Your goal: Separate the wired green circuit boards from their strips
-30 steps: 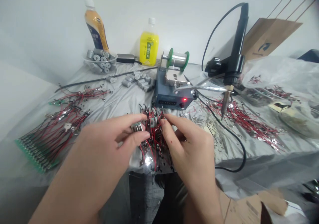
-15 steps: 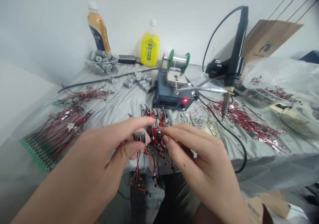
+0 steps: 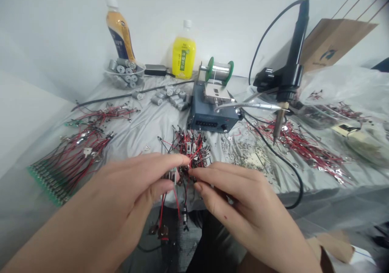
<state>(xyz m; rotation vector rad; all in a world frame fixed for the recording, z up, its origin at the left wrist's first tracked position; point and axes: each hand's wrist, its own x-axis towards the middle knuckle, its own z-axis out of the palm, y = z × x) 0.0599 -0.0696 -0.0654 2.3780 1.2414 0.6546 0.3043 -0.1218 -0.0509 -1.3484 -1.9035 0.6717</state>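
Between its thumb and fingers, my left hand (image 3: 130,192) holds a small circuit board (image 3: 172,176) with red and black wires hanging below it. Close on the right, my right hand (image 3: 240,196) has its thumb and index finger nearly together at a dark wire; what they grip is too small to make out. Both hands are over the front of a pile of red and black wired parts (image 3: 194,145). Small brown discs (image 3: 162,231) dangle on the wires below the table edge.
A blue soldering station (image 3: 212,113) with a solder spool (image 3: 220,72) stands behind the pile. The soldering iron (image 3: 278,123) points down at the right. Green boards with wires (image 3: 50,184) lie left, red wires (image 3: 310,151) right. Behind are grey cylinders (image 3: 172,97) and two bottles.
Both hands have moved slightly down and left with the board, showing more of the wire pile. The red light on the soldering station has gone out.
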